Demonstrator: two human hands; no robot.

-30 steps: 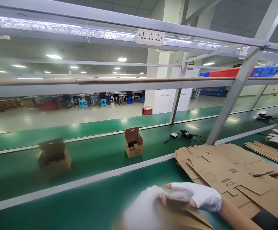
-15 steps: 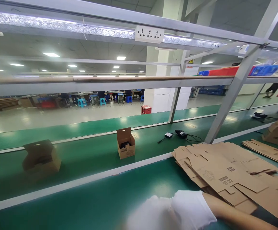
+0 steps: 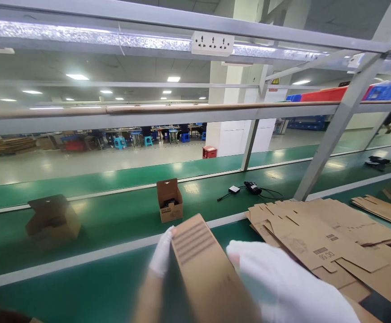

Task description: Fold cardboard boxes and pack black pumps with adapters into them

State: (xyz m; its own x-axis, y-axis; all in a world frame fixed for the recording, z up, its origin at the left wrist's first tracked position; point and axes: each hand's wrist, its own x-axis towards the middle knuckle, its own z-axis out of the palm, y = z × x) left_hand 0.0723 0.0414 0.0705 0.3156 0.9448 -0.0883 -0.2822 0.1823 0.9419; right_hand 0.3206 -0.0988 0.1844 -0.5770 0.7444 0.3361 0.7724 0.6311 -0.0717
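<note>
Both my hands wear white gloves and hold one brown cardboard box tilted up in front of me over the green bench. My left hand grips its left edge with the fingers behind it. My right hand lies against its right side, blurred. To the right, a spread pile of flat carton blanks lies on the bench, one printed with a label.
Beyond a white strip runs a green conveyor belt carrying an open small box and another open box at the left. A black device with cables lies further right. A slanted grey frame post and a socket strip overhead.
The cardboard box has come up from the bottom edge into full view between both hands. The boxes on the conveyor have drifted to the left.
</note>
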